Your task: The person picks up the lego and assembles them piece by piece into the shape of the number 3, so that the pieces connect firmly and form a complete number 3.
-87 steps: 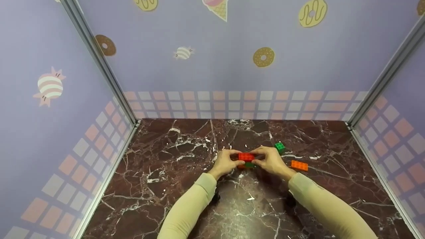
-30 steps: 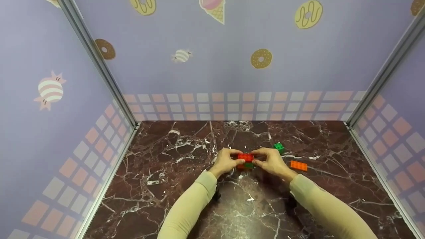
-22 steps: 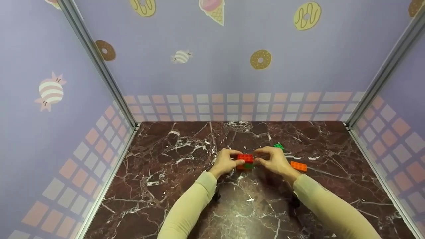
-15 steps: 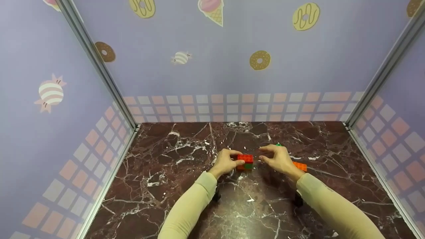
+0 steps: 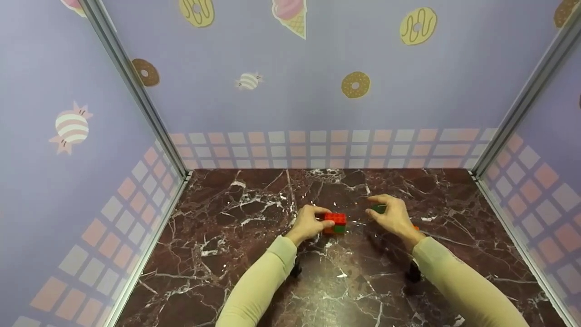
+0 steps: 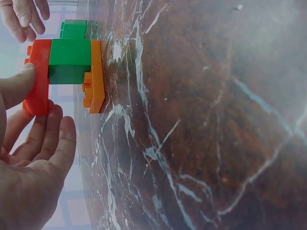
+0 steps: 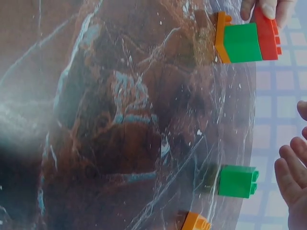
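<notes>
My left hand (image 5: 309,221) pinches the red toy brick (image 5: 336,218) between thumb and fingers. That red brick sits on top of a green brick (image 6: 70,61), which stands on a thin orange brick (image 6: 97,76); the stack rests on the table. To the right, my right hand (image 5: 393,217) hovers with thumb and fingers apart and nothing between them. Close to it on the table stands a loose green brick (image 7: 236,181), partly hidden by the hand in the head view. A loose orange brick (image 7: 195,222) lies nearby, mostly covered by my right wrist in the head view.
The dark red marbled tabletop (image 5: 236,272) has white veins. Purple walls with printed sweets (image 5: 290,100) enclose it at the back and sides, with metal rails (image 5: 136,86) at the corners.
My right hand has let go of the stack and moved right, over toward the loose green brick. The left hand keeps its hold on the red brick, and the stack stays put.
</notes>
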Demonstrator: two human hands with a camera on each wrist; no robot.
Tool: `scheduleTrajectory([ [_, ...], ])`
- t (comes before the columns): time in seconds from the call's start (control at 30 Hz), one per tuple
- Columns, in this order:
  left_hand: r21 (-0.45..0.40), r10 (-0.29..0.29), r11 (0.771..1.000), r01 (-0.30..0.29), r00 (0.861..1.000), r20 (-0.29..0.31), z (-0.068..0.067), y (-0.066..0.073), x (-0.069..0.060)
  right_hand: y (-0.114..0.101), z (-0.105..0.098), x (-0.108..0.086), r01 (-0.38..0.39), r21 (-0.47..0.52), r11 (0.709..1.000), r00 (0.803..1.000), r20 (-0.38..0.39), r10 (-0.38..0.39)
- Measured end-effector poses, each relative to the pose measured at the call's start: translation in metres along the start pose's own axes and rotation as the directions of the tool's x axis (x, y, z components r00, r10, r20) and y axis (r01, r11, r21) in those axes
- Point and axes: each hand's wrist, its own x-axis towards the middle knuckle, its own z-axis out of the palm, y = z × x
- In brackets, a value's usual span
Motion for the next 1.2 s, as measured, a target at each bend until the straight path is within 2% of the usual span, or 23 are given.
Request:
scheduleTrajectory([
  [0.3, 0.006, 0.006, 1.0, -0.006, 1.0, 0.006, -0.002, 0.003, -0.002, 0.011, -0.005, 0.002, -0.061, -0.026, 0.998, 0.998, -0.02, 0.061],
  [0.63, -0.002, -0.004, 1.0, 0.004, 1.0, 0.01, -0.003, 0.004, -0.003, 0.025, -0.009, 0.003, -0.12, -0.1, 0.988, 0.992, 0.014, 0.122],
  [0.9, -0.021, -0.001, 1.0, 0.001, 1.0, 0.007, -0.004, 0.005, -0.003, 0.03, -0.008, 0.005, -0.227, -0.126, 0.966, 0.971, 0.044, 0.234],
  [1.2, -0.001, 0.001, 1.0, -0.001, 1.0, 0.002, -0.003, 0.003, -0.003, 0.033, -0.005, 0.009, -0.29, -0.141, 0.946, 0.954, 0.038, 0.298],
])
